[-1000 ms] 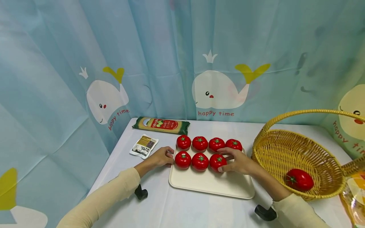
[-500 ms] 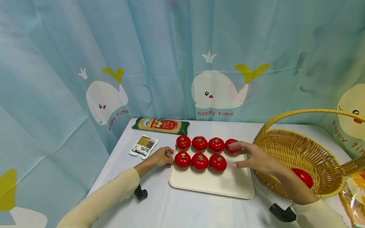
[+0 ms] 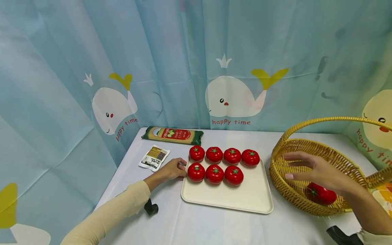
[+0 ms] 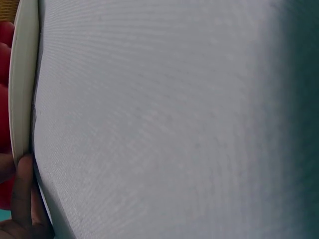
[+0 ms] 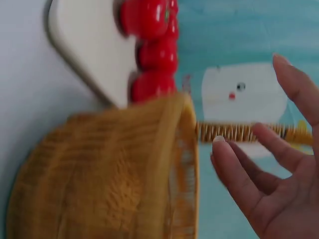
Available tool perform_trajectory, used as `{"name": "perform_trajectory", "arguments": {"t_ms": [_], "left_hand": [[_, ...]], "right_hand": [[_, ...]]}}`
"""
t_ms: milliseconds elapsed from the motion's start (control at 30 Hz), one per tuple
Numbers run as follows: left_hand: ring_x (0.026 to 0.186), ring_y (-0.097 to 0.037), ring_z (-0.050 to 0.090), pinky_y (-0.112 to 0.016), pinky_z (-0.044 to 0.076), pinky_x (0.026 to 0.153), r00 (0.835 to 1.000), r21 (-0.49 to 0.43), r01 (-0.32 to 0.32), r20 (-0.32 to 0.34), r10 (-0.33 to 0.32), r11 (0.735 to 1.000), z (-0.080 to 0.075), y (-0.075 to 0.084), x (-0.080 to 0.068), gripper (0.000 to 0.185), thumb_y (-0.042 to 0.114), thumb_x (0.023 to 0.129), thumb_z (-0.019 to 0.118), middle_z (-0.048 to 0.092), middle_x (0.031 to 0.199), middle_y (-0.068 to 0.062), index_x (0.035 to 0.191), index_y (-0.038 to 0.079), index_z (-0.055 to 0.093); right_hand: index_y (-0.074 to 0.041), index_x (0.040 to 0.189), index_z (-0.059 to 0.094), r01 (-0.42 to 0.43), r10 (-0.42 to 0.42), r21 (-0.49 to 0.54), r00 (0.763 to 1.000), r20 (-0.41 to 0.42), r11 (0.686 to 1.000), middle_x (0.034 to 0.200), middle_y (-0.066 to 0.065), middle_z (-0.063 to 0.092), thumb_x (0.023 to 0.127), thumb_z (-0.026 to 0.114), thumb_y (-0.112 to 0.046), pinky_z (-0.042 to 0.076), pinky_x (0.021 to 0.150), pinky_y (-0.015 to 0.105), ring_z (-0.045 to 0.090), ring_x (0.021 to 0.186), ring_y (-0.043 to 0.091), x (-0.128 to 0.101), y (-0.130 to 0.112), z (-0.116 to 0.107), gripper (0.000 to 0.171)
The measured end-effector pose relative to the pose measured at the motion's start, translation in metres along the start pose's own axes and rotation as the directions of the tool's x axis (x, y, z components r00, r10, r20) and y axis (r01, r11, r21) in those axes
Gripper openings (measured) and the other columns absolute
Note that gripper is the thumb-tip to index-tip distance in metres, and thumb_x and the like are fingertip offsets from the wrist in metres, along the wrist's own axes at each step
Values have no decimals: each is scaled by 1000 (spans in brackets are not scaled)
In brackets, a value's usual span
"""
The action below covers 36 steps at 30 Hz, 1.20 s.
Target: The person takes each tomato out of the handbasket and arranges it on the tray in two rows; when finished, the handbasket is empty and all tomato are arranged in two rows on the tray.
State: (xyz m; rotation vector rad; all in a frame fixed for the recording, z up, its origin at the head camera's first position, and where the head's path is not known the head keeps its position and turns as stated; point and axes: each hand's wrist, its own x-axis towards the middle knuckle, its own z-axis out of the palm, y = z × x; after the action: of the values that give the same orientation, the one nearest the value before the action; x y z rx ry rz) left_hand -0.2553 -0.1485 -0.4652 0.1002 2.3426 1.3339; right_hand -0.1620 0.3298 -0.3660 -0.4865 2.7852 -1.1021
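Two rows of red tomatoes (image 3: 214,174), several in all, stand on a cream tray (image 3: 226,200); the front row has three. At the tray's left rim my left hand (image 3: 172,169) pinches the edge; in the left wrist view its fingers (image 4: 22,191) sit at the rim's end. Over the wicker basket (image 3: 283,182) hovers my right hand (image 3: 318,172), holding nothing, thumb and fingers apart. One tomato (image 3: 325,195) lies inside the basket, partly covered by the right wrist. The right wrist view shows the spread fingers (image 5: 239,174) beside the basket rim.
A long noodle packet (image 3: 173,134) lies at the back left of the white table (image 3: 196,224), with a small white-edged pouch (image 3: 154,157) in front of it. The basket's tall handle (image 3: 321,120) arches across its top. Another bag (image 3: 384,194) shows at the far right.
My right hand has left the front-row tomato and travelled right, off the tray and over the basket, with nothing in it. My left hand stays at the tray's rim.
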Motion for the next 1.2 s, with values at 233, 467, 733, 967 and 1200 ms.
{"name": "perform_trajectory", "arguments": {"t_ms": [233, 467, 733, 967, 1200], "left_hand": [[75, -16, 62, -28, 63, 68, 1000, -3, -4, -2, 4, 1000, 0, 1, 0, 45, -1, 82, 73, 61, 92, -10, 124, -2, 57], [75, -16, 62, -28, 63, 68, 1000, 3, 1, -4, -1, 1000, -1, 1, 1, 46, -1, 81, 73, 61, 93, -10, 124, -1, 57], [75, -15, 62, -28, 63, 68, 1000, -1, -5, 2, 5, 1000, -1, 0, 1, 45, -1, 81, 73, 61, 92, -9, 124, -1, 58], [75, -15, 63, -28, 63, 69, 1000, 0, -1, -2, 1, 1000, -1, -1, 1, 44, 1, 82, 74, 61, 92, -9, 124, 0, 58], [75, -15, 62, -28, 63, 67, 1000, -15, -8, 3, 9, 1000, -1, -2, 1, 45, -1, 81, 72, 60, 92, -9, 124, -2, 57]], "right_hand": [[7, 151, 31, -166, 169, -30, 980, 108, 986, 148, 40, 34, 96, 67, -25, 60, 77, 45, 49, 124, 53, -19, 33, -17, 73], [14, 152, 12, -348, 307, 115, 912, 272, 930, 147, 50, 8, 99, 63, -27, 63, 78, 43, 57, 114, 55, -26, 54, -23, 84], [11, 154, 5, -435, 355, 181, 866, 352, 882, 147, 50, 3, 101, 60, -30, 62, 81, 50, 63, 109, 38, -23, 59, -23, 87], [9, 155, 5, -323, 277, 199, 933, 229, 925, 148, 49, 8, 100, 61, -25, 64, 79, 41, 65, 107, 37, -17, 59, -16, 85], [-5, 158, 22, -118, 118, 41, 993, 7, 992, 153, 34, 23, 99, 63, -20, 58, 79, 42, 45, 123, 61, -10, 60, -16, 74]]}}
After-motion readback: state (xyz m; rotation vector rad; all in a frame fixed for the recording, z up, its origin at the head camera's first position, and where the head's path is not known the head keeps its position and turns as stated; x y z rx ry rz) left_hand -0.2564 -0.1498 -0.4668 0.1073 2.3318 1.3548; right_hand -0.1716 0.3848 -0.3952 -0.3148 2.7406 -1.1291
